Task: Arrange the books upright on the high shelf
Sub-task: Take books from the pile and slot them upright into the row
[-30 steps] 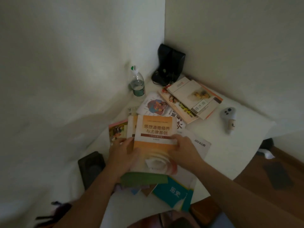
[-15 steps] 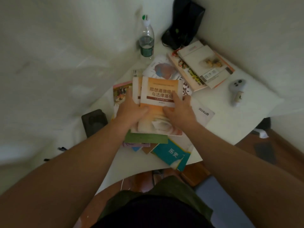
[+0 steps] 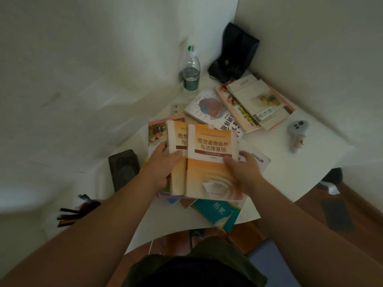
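Head view
Left hand [image 3: 163, 164]: curled on the left edge of the second orange book [image 3: 176, 154], thumb over the cover, fingers hidden beneath.
Right hand [image 3: 243, 172]: gripping the right edge of the top orange book [image 3: 209, 162], thumb on the cover, other fingers behind.
Orange books: two alike, overlapped, the top one shifted right of the second; both flat-faced toward the camera above a pile near the front of the white worktop [image 3: 290, 162].
Pile beneath: picture book [image 3: 156, 131] sticking out at left, teal book [image 3: 217, 212] at the front edge, white booklet [image 3: 259, 162] at right, under the right hand.
Farther books: white-covered book [image 3: 207, 108] behind the orange ones; stack of pale books [image 3: 257, 102] to its right, lying flat.
Water bottle [image 3: 190, 71]: upright beside the left wall.
Black bag [image 3: 236, 52]: in the corner, against the walls.
Grey controller [image 3: 297, 131]: alone at right, apart from the books.
Dark box [image 3: 124, 168]: left of the pile, near the left forearm.
Pens [image 3: 68, 214]: bunch at lower left.
High shelf: not in sight.
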Available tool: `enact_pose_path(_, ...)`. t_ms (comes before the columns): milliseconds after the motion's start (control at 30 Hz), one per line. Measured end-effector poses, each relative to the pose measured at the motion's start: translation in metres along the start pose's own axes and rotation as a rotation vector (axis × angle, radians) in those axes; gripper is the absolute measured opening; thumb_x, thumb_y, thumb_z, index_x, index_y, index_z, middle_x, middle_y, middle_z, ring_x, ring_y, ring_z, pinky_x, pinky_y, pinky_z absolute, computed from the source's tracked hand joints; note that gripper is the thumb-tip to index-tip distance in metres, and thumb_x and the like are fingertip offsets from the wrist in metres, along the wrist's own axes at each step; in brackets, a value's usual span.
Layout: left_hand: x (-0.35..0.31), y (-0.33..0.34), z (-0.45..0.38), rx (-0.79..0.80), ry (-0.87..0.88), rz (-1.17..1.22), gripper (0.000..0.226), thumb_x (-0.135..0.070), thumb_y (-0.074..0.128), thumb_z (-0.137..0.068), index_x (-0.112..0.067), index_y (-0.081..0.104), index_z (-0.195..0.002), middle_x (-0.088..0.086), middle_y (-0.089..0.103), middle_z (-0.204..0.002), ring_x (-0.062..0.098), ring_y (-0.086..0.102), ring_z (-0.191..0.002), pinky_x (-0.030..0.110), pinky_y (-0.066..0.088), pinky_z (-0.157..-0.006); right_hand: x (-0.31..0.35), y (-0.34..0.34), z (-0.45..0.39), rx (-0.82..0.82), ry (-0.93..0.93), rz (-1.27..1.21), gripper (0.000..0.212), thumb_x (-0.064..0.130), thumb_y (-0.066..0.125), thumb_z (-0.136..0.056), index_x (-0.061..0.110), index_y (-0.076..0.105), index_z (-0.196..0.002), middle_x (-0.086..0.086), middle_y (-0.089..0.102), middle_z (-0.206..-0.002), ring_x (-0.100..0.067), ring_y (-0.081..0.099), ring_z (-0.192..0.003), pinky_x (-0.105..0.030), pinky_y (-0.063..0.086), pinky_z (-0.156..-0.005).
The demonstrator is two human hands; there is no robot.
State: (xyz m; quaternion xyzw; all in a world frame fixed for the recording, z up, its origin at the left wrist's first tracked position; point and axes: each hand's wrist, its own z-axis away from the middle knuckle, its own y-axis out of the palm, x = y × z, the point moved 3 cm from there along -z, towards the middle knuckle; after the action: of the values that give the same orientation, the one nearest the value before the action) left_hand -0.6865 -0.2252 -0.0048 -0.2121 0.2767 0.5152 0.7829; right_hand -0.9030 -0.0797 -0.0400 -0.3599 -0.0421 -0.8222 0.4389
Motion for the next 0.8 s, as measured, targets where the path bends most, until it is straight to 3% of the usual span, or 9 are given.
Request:
enact_pose_path(100,0.007,-0.015,-0.002,-0.035,0.009,0.042,0.037,-0.019,0.060,-0.105,-0.034,0.055,-0.139,0.003,0.065,-0.133,0.030,0.068,-0.114,0.060,0.058,-0.094,-0.011,-0.015,-0.003,0.065,0.021,-0.038,0.028,0.025,0.072,-0.100,0.012,0.070,-0.124,-0.010,0.076,-0.118,-0.029,0.076,-0.099,-0.049,0.064,-0.087)
enact_pose_path(233,0.011,-0.022,-0.003,-0.014,0.005,0.092,0.036,-0.016,0.054,-0.108,-0.035,0.057,-0.139,0.002,0.067,-0.129,0.028,0.068,-0.113,0.058,0.058,-0.095,-0.003,-0.048,-0.012,-0.016,-0.082,-0.099,0.020,0.018,0.061,-0.106,0.014,0.062,-0.126,-0.009,0.071,-0.118,-0.027,0.073,-0.100,-0.040,0.062,-0.076)
enact_pose_path(433,0.009,-0.019,0.000,-0.041,-0.009,0.036,0.033,-0.026,0.051,-0.110,-0.041,0.056,-0.138,0.001,0.069,-0.127,0.029,0.069,-0.112,0.060,0.058,-0.094,0.011,-0.052,-0.018,0.029,-0.030,-0.223,0.027,0.020,0.060,-0.108,0.015,0.060,-0.134,-0.012,0.072,-0.123,-0.035,0.072,-0.108,-0.053,0.062,-0.087)
enact_pose_path(500,0.008,-0.017,-0.001,-0.037,-0.008,0.005,0.025,-0.039,0.046,-0.109,-0.043,0.059,-0.130,0.002,0.071,-0.125,0.028,0.070,-0.110,0.058,0.058,-0.094,0.024,-0.035,-0.010,0.074,-0.087,-0.195,0.026,0.021,0.061,-0.107,0.018,0.061,-0.132,-0.010,0.072,-0.123,-0.030,0.073,-0.105,-0.047,0.063,-0.083)
enact_pose_path(600,0.002,-0.011,0.009,-0.034,-0.026,-0.040,0.036,-0.053,0.044,-0.107,-0.037,0.054,-0.138,-0.001,0.069,-0.128,0.025,0.069,-0.109,0.047,0.059,-0.088,0.038,0.004,0.009,0.134,-0.190,0.010,0.026,0.026,0.060,-0.107,0.024,0.058,-0.133,-0.002,0.071,-0.117,-0.017,0.072,-0.095,-0.030,0.060,-0.072)
enact_pose_path(733,0.007,-0.006,0.014,-0.067,0.056,-0.231,0.069,-0.056,0.068,-0.094,-0.037,0.033,-0.151,-0.006,0.057,-0.136,0.021,0.059,-0.113,0.039,0.057,-0.085,0.031,0.054,0.022,0.140,-0.280,0.409,0.060,0.054,0.054,-0.100,0.029,0.042,-0.154,-0.005,0.057,-0.140,-0.028,0.054,-0.129,-0.048,0.047,-0.108)
enact_pose_path(800,0.009,-0.007,0.009,-0.090,0.111,-0.253,0.083,-0.048,0.080,-0.087,-0.034,0.030,-0.152,-0.006,0.059,-0.136,0.021,0.060,-0.116,0.044,0.057,-0.094,0.030,0.065,0.025,0.124,-0.265,0.464,0.065,0.053,0.051,-0.104,0.028,0.032,-0.160,-0.007,0.044,-0.148,-0.030,0.042,-0.139,-0.048,0.037,-0.116)
